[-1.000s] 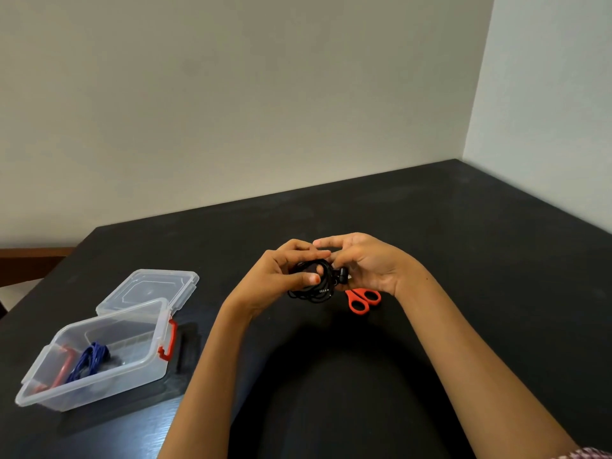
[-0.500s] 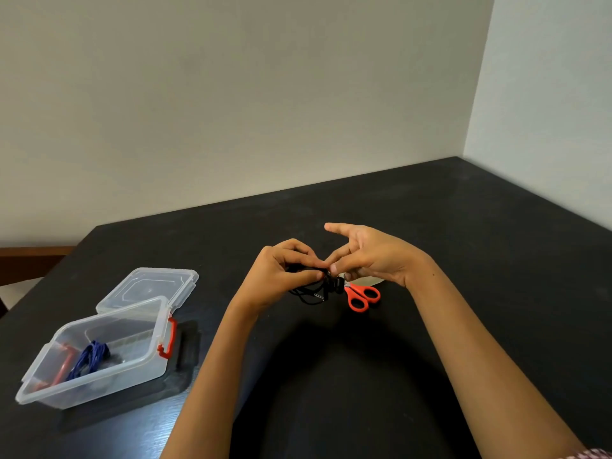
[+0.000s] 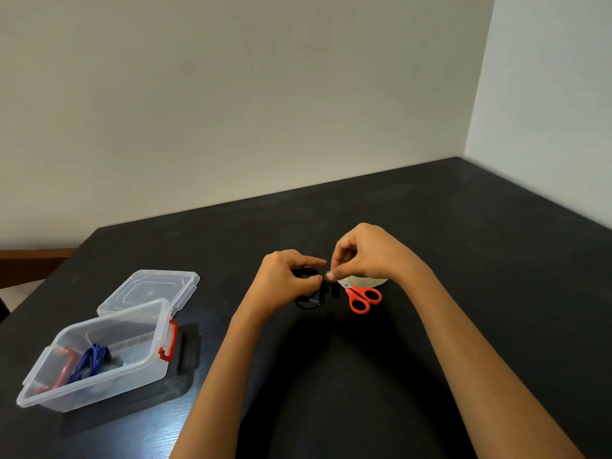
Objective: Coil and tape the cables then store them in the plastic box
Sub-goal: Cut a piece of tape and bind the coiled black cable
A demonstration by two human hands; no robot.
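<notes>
Plain pale walls meet in a corner behind a matte black tabletop (image 3: pixel 463 246) with a faint grain. Since a second ago the right hand (image 3: pixel 367 256) has left the bundle, where its fingers lay spread over the loops, and now pinches thumb against fingertips just beside it, on what is probably a strip of clear tape, though the strip itself is too small to make out. The left hand (image 3: pixel 284 279) stays curled shut around the black cable (image 3: pixel 309 301), whose thin, glossy loops spill below the fingers together with a small dark plug. That shift suggests the coiling is finished and the taping step has begun. Just beyond the right hand lies a translucent, roundish tape roll (image 3: pixel 364 280), half hidden, touching a pair of scissors (image 3: pixel 362 298) with smooth orange loop handles. Well apart to the left sits the plastic box (image 3: pixel 109 382), a clear rigid tub with rounded corners and red clip latches, its hinged lid (image 3: pixel 149 289) thrown back flat. Inside it rests a blue cable (image 3: pixel 89 361), already bundled, so one coil seems stored and this black one is next.
</notes>
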